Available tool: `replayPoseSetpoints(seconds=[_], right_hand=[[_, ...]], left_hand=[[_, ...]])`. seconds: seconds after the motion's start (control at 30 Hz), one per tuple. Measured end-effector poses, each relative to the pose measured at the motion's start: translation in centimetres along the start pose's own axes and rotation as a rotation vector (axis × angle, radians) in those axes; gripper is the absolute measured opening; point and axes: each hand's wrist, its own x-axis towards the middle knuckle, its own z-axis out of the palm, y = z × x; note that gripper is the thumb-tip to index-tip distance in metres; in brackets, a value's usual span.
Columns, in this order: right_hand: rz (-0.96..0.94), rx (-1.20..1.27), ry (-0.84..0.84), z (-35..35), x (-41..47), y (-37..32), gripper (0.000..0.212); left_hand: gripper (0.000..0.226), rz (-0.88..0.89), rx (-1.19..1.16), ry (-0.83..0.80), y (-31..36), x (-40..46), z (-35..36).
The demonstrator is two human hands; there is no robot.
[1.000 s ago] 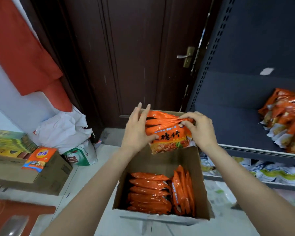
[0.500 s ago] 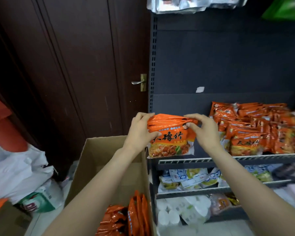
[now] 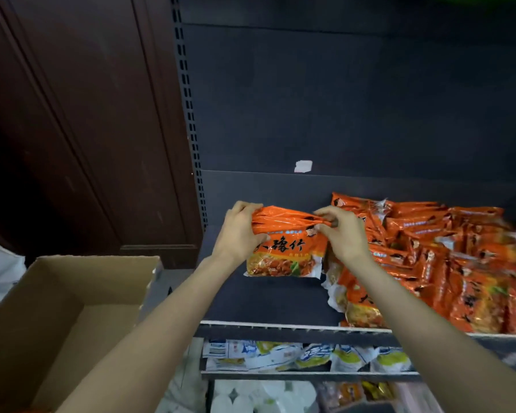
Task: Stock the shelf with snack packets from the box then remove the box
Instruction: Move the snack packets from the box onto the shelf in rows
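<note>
Over on the left, the open brown cardboard box (image 3: 66, 308) is sitting beside the dark metal shelf (image 3: 268, 302), its contents hidden from here. The left hand (image 3: 239, 231) is curling its fingers round the top left of a bundle of orange foil snack packets (image 3: 286, 242), and the right hand (image 3: 343, 234) is pinching its top right corner, holding it over the shelf's bare left end. Rightward, a pile of orange packets (image 3: 441, 263) is already lying stocked; this bundle and the box removal are looking outstanding.
</note>
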Motion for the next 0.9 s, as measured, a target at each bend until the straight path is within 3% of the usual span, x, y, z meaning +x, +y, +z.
replayPoseSetpoints(seconds=[0.3, 0.57, 0.8, 0.9], right_hand=[[0.026, -0.152, -0.082, 2.3, 8.3, 5.5, 0.019], [0.102, -0.367, -0.115, 4.1, 12.6, 9.4, 0.029], [-0.091, -0.524, -0.180, 4.9, 12.9, 10.3, 0.050], [-0.086, -0.598, -0.246, 5.5, 13.5, 9.9, 0.050]], left_hand=[[0.072, -0.060, 0.039, -0.051, -1.7, 8.9, 5.0], [0.071, -0.082, 0.039, -0.209, -3.5, 13.2, 10.4], [0.066, 0.089, 0.264, -0.214, -4.5, 14.1, 10.6], [0.064, 0.156, 0.393, -0.221, -4.4, 14.6, 10.6]])
